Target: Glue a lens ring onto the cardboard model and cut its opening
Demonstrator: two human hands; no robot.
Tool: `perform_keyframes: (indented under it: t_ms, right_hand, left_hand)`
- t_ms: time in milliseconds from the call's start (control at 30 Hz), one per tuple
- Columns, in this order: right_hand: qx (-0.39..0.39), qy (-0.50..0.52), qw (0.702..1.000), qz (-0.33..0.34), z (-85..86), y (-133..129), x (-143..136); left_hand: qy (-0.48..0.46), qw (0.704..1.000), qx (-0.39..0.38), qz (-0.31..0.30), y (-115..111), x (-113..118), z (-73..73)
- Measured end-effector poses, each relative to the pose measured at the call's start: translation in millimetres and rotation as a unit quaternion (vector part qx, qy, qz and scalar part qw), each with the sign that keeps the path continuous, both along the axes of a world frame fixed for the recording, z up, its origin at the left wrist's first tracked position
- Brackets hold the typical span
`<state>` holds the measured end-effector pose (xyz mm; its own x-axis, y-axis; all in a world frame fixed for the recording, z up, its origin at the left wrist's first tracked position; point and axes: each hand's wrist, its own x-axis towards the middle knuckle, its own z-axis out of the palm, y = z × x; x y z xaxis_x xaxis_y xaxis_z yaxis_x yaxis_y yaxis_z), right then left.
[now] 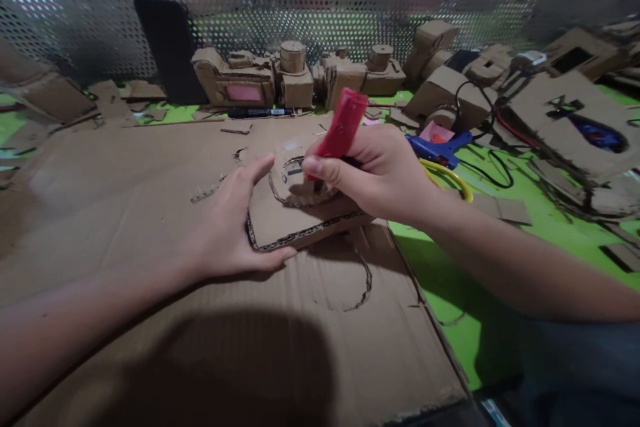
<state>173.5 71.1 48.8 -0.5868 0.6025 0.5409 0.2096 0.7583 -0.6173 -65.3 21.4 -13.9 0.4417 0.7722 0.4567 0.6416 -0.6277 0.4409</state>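
On the large cardboard sheet (165, 320) lies a small cardboard box (280, 221) with a raised round ring (287, 199) on its top. My left hand (227, 223) grips the box at its left end, thumb along the front side and fingers at the back. In my right hand (373, 170) is a red utility knife (345, 121), held upright and slightly tilted. Its lower end is down inside the ring, partly hidden by my fingers, so the blade is hard to make out. A curved slit (369, 280) runs through the sheet in front of the box.
Cardboard camera models (243, 80) stand along the back, beside a black phone-like slab (167, 47) and a black marker (260, 113). To the right are a blue glue gun (440, 150), a yellow loop (450, 177), black cables and cardboard scraps on the green table (440, 260).
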Motion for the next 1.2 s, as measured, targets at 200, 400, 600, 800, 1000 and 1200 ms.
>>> perform_keyframes:
  t_ms: [200,400,600,800,1000,1200]
  right_hand:
    - [0.044,-0.063,0.996,0.047,9.7,11,-3]
    - [0.010,-0.049,0.993,0.103,7.3,22,-3]
    - [-0.013,-0.026,0.994,0.109,2.6,22,-1]
    - [-0.020,-0.028,0.992,0.125,4.2,22,0]
    - [-0.035,-0.029,0.992,0.114,4.4,20,-1]
    - [0.002,-0.029,0.996,0.089,2.7,19,1]
  left_hand:
    - [0.008,0.999,-0.033,0.004,1,5,4.8]
    - [0.002,0.998,-0.056,-0.025,7,5,5.0]
    - [-0.006,0.996,-0.080,-0.031,9,6,6.5]
    - [-0.015,0.996,-0.084,-0.033,9,7,6.0]
    - [-0.016,0.994,-0.097,-0.051,11,6,6.6]
    - [-0.031,0.993,-0.097,-0.060,10,5,4.1]
